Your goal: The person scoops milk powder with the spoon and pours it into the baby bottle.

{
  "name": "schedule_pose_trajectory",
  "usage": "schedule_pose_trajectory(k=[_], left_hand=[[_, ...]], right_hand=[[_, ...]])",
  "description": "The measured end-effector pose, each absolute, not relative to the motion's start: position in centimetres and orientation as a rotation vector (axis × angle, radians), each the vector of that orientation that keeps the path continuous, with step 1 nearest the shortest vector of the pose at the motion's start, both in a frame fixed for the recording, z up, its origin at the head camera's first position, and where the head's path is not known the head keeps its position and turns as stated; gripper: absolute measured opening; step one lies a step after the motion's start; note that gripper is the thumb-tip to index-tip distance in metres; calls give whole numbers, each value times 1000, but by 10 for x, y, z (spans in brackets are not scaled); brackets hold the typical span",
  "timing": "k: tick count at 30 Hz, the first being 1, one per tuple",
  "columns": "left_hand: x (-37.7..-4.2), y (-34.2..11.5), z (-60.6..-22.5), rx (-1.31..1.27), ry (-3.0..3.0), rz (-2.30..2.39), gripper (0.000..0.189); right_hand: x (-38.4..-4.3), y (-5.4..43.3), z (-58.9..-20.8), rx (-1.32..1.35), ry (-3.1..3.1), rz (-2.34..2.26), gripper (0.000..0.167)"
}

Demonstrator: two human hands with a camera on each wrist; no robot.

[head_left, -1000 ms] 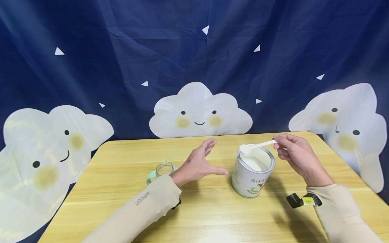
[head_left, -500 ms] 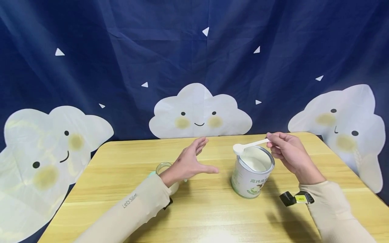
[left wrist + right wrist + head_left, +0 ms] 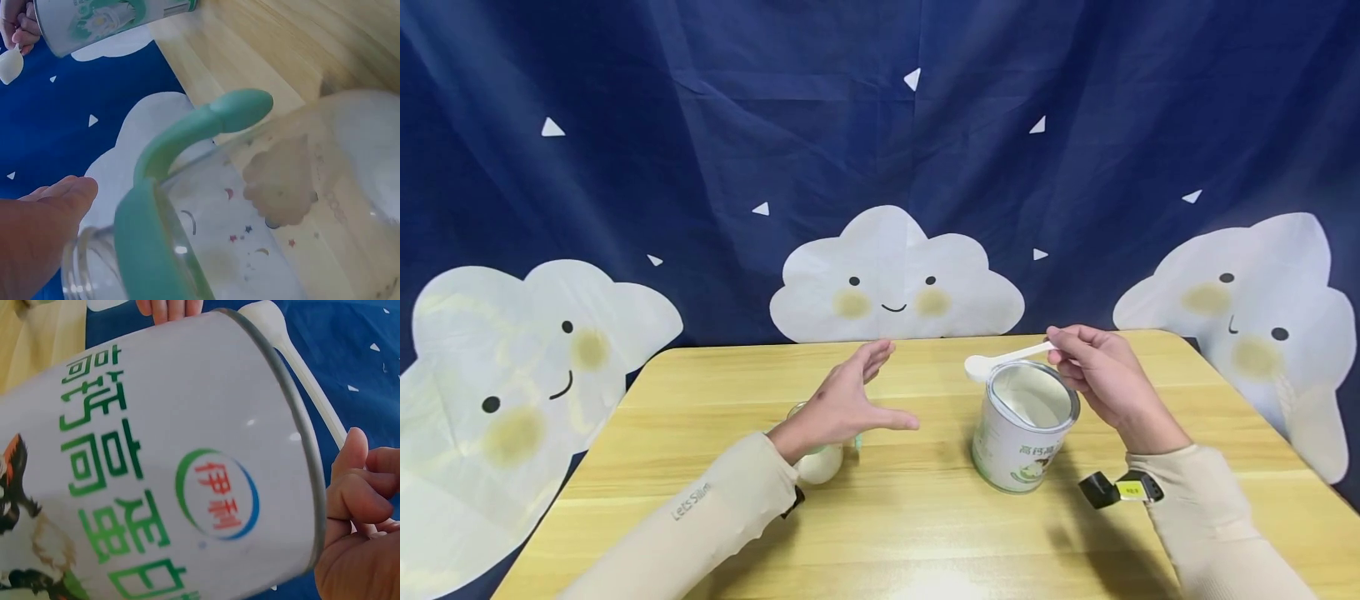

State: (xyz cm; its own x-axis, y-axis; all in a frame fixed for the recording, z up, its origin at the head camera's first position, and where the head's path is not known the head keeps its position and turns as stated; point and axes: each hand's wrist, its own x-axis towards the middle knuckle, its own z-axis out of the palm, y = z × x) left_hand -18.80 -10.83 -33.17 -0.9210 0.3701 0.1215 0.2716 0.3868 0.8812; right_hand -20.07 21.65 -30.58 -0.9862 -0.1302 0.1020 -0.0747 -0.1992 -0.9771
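Note:
My right hand point(image 3: 1101, 375) pinches the end of a white measuring scoop's handle. The scoop point(image 3: 981, 367) is held just beyond the upper left rim of an open milk powder can point(image 3: 1018, 454); I cannot tell whether its bowl is full. Pale powder point(image 3: 1033, 400) shows inside the can. Fingers spread and thumb out, my left hand point(image 3: 842, 404) hovers in the air left of the can, holding nothing. Partly hidden behind it stands a clear baby bottle point(image 3: 822, 465), uncapped, with a mint-green handle ring point(image 3: 140, 244). Whitish powder point(image 3: 381, 156) lies at the bottle's base end.
Both the can and the bottle stand on a light wooden table point(image 3: 910, 525). A dark blue curtain point(image 3: 820, 125) with white clouds hangs behind the table's far edge. Small black cameras, such as the right one point(image 3: 1120, 489), are strapped at the wrists.
The scoop has moved left, from over the can's opening to past its left rim, with my right hand. My left hand has shifted left, now covering more of the bottle's neck. The can stays put.

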Motion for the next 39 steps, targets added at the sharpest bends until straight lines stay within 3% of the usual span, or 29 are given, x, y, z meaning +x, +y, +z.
schedule_pose_trajectory(k=[39], left_hand=[[-179, -173, -326, 616, 2636, 1536, 102]], right_hand=[[-206, 161, -294, -237, 2042, -2266, 22]])
